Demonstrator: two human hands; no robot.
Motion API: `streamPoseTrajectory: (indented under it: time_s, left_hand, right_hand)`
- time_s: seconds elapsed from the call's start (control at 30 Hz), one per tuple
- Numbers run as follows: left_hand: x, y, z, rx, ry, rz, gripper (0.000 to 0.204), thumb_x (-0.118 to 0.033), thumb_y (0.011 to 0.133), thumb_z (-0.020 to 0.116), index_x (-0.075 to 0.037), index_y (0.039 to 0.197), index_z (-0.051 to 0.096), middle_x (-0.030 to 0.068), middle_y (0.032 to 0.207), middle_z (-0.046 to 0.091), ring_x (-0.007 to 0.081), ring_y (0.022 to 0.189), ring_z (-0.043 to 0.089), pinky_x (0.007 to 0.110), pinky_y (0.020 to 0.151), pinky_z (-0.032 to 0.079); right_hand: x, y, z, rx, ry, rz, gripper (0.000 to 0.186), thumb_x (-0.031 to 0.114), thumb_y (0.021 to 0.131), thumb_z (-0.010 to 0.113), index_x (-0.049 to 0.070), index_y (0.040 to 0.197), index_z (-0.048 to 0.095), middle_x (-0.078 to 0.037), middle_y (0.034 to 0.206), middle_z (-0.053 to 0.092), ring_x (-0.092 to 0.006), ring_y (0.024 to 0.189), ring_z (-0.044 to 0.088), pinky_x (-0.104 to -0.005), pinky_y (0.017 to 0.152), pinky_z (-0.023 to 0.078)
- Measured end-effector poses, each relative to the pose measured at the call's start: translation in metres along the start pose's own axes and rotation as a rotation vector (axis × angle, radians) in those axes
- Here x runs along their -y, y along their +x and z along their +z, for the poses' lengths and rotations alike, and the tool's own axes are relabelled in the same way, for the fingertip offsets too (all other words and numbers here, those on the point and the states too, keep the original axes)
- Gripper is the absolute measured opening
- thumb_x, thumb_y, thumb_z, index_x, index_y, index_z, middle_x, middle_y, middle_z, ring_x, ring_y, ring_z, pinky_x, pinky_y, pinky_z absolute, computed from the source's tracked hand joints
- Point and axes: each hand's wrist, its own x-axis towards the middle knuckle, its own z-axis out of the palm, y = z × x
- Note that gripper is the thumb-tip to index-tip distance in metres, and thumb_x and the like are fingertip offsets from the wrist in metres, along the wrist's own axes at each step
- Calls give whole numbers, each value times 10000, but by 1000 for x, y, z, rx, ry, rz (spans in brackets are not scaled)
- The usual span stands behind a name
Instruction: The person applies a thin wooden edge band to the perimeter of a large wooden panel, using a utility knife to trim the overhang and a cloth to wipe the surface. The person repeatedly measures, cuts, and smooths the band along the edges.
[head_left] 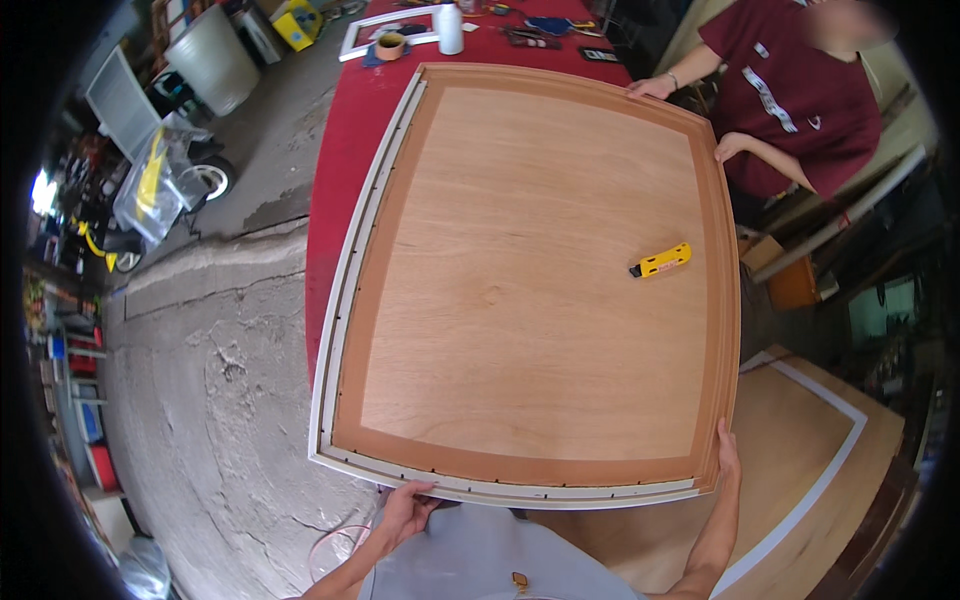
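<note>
A large, nearly square framed panel (530, 270) fills the middle: light plywood bordered with brown tape, in a white frame (345, 300) whose left and near sides show small dark fasteners. My left hand (405, 512) grips the near edge, left of its middle, with the fingers partly hidden under the frame. At the near right corner my right hand (729, 452) is closed round the right edge. A yellow utility knife (663, 261) lies on the plywood toward the right. The other person's two hands, one at the far edge (652, 88) and one at the right edge (732, 147), touch the far right corner.
Under the panel stands a red-covered table (345, 150). A tape roll (390, 45), a white bottle (450, 28) and a small white frame (365, 35) lie at its far end. Another taped plywood board (850, 470) is at the lower right. A plastic-wrapped scooter (165, 185) stands left.
</note>
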Motion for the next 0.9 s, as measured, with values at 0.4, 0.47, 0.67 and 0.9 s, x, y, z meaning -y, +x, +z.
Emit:
streamPoseTrajectory:
  time_s: [0.4, 0.47, 0.67, 0.9]
  left_hand:
    - [49, 9, -17, 34, -90, 64, 337, -12, 872, 562, 34, 1197, 487, 170, 1210, 555, 290, 1186, 525, 448, 1079, 412]
    - [55, 7, -17, 44, -129, 96, 337, -11, 866, 585, 16, 1196, 522, 148, 1200, 587, 283, 1170, 548, 440, 1048, 443]
    - [55, 24, -14, -17, -161, 183, 358, 1, 817, 677, -24, 1164, 592, 107, 1121, 648, 257, 1061, 639, 433, 926, 541]
    - [75, 36, -14, -117, -113, 144, 460, -55, 737, 716, -46, 1178, 588, 81, 1123, 631, 235, 1064, 616, 435, 896, 531]
  right_hand:
    - [23, 68, -11, -43, -232, -157, 1046, 726, 828, 556, -115, 1415, 354, -208, 1421, 457, -288, 1290, 467, -385, 1056, 384]
    - [62, 45, 14, 10, -259, -155, 1008, 694, 847, 563, -117, 1409, 358, -214, 1415, 456, -278, 1254, 497, -388, 1026, 411]
    - [63, -16, 80, 451, 286, -184, 714, 522, 933, 560, -19, 1384, 442, -144, 1348, 541, -289, 1190, 550, -405, 980, 466]
    - [72, -11, 151, 432, 41, -226, 631, 443, 932, 579, -25, 1346, 489, -141, 1305, 572, -276, 1153, 565, -393, 953, 467]
